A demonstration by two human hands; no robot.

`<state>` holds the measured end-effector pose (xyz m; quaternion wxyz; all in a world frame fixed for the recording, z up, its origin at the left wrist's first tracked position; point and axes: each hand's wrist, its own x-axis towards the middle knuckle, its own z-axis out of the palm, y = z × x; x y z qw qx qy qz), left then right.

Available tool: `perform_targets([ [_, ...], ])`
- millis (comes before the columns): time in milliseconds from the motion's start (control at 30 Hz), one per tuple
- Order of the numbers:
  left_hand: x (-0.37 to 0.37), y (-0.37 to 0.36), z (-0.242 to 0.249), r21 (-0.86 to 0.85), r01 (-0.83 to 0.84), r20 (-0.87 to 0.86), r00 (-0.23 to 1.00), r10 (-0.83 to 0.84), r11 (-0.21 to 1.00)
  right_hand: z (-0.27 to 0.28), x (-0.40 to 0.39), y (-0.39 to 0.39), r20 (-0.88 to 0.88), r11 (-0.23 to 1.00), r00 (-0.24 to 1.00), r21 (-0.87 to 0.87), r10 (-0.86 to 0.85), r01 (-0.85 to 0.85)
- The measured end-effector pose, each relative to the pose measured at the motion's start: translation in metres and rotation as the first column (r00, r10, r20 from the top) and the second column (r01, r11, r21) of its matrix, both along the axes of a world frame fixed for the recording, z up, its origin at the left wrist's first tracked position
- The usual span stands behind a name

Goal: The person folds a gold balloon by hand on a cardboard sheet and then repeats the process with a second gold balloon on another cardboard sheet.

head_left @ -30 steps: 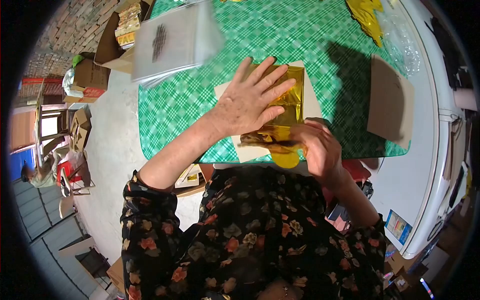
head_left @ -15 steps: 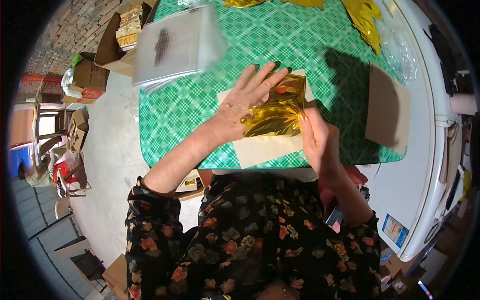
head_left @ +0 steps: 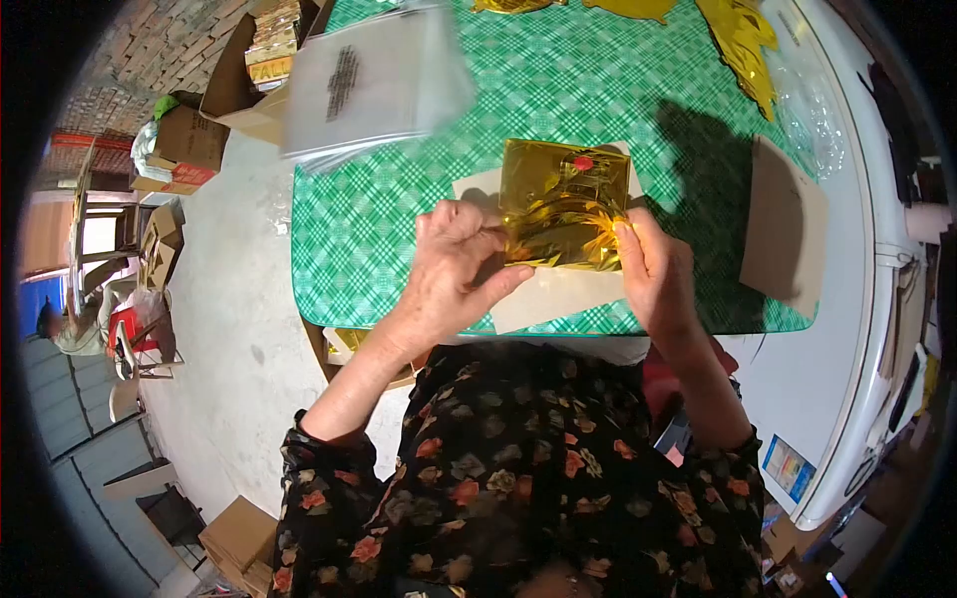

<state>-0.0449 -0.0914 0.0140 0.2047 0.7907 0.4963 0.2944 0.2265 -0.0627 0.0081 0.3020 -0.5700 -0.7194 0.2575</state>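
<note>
A folded piece of shiny gold foil (head_left: 563, 189) with a red mark near its top lies over a beige card sheet (head_left: 538, 302), creased across its lower half. My left hand (head_left: 451, 261) has its fingers curled at the foil's left edge, the thumb stretched along the bottom edge; the fingertips are partly hidden. At the lower right corner, my right hand (head_left: 658, 267) pinches the foil between thumb and fingers, where creases gather. Both hands rest low over the green checked tablecloth (head_left: 399, 214).
A stack of clear plastic bags (head_left: 374, 85) lies at the back left. More gold foil pieces (head_left: 738, 50) are along the far edge. Another beige card (head_left: 783, 227) lies at right, beside a white appliance (head_left: 837, 349). Cardboard boxes (head_left: 184, 149) and a seated person (head_left: 85, 324) are off to the left.
My left hand has gone from lying flat on the foil to curling at its left edge, leaving the foil's upper part uncovered. My right hand still pinches the right corner.
</note>
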Motion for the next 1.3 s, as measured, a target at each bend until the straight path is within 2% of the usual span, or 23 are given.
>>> perform_targets([
  [133, 0.01, 0.002, -0.017, 0.029, -0.095, 0.046, 0.995, 0.093, 0.995, 0.004, 0.001, 0.005, 0.054, 0.999, 0.998, -0.022, 0.028, -0.027],
  [267, 0.022, 0.002, -0.022, 0.118, -0.188, 0.001, 0.982, 0.189, 0.975, 0.008, 0.0, 0.008, 0.059, 0.999, 0.997, -0.022, 0.039, -0.037],
  [367, 0.028, 0.0, -0.022, 0.09, -0.248, -0.051, 0.966, 0.253, 0.965, 0.005, 0.001, 0.011, 0.07, 0.999, 0.996, -0.007, 0.047, -0.046],
  [533, 0.026, -0.005, -0.019, 0.158, -0.236, -0.025, 0.97, 0.243, 0.959, 0.008, 0.002, 0.014, 0.106, 0.998, 0.993, -0.037, 0.061, -0.057],
  [633, 0.022, 0.002, -0.009, 0.162, -0.12, 0.048, 0.992, 0.114, 0.979, 0.005, 0.002, 0.014, 0.107, 0.997, 0.992, -0.033, 0.071, -0.068],
  [667, 0.017, 0.001, -0.012, 0.069, -0.083, 0.018, 0.997, 0.081, 0.994, 0.004, 0.002, 0.014, 0.102, 0.997, 0.992, -0.035, 0.072, -0.069],
  [800, 0.015, 0.004, -0.017, 0.077, -0.068, 0.035, 0.997, 0.066, 0.995, 0.01, 0.002, 0.014, 0.076, 0.996, 0.995, -0.072, 0.064, -0.058],
  [900, 0.017, 0.005, -0.021, 0.081, -0.115, 0.046, 0.993, 0.111, 0.99, 0.023, 0.003, 0.009, -0.03, 0.966, 0.999, -0.259, 0.013, -0.021],
  [1000, 0.021, 0.005, -0.02, 0.072, -0.154, 0.065, 0.987, 0.149, 0.985, 0.033, -0.001, -0.003, -0.136, 0.944, 0.989, -0.33, -0.064, 0.016],
  [1167, 0.02, 0.005, -0.023, 0.026, -0.147, 0.065, 0.987, 0.145, 0.989, 0.025, 0.011, -0.024, -0.15, 0.947, 0.985, -0.318, -0.085, 0.033],
  [1233, 0.021, 0.006, -0.022, 0.029, -0.162, 0.068, 0.985, 0.16, 0.986, 0.007, 0.013, -0.028, -0.145, 0.971, 0.985, -0.232, -0.092, 0.057],
  [1300, 0.023, 0.006, -0.021, 0.026, -0.17, 0.071, 0.983, 0.168, 0.985, -0.006, 0.011, -0.031, -0.102, 0.995, 0.992, -0.071, -0.077, 0.07],
])
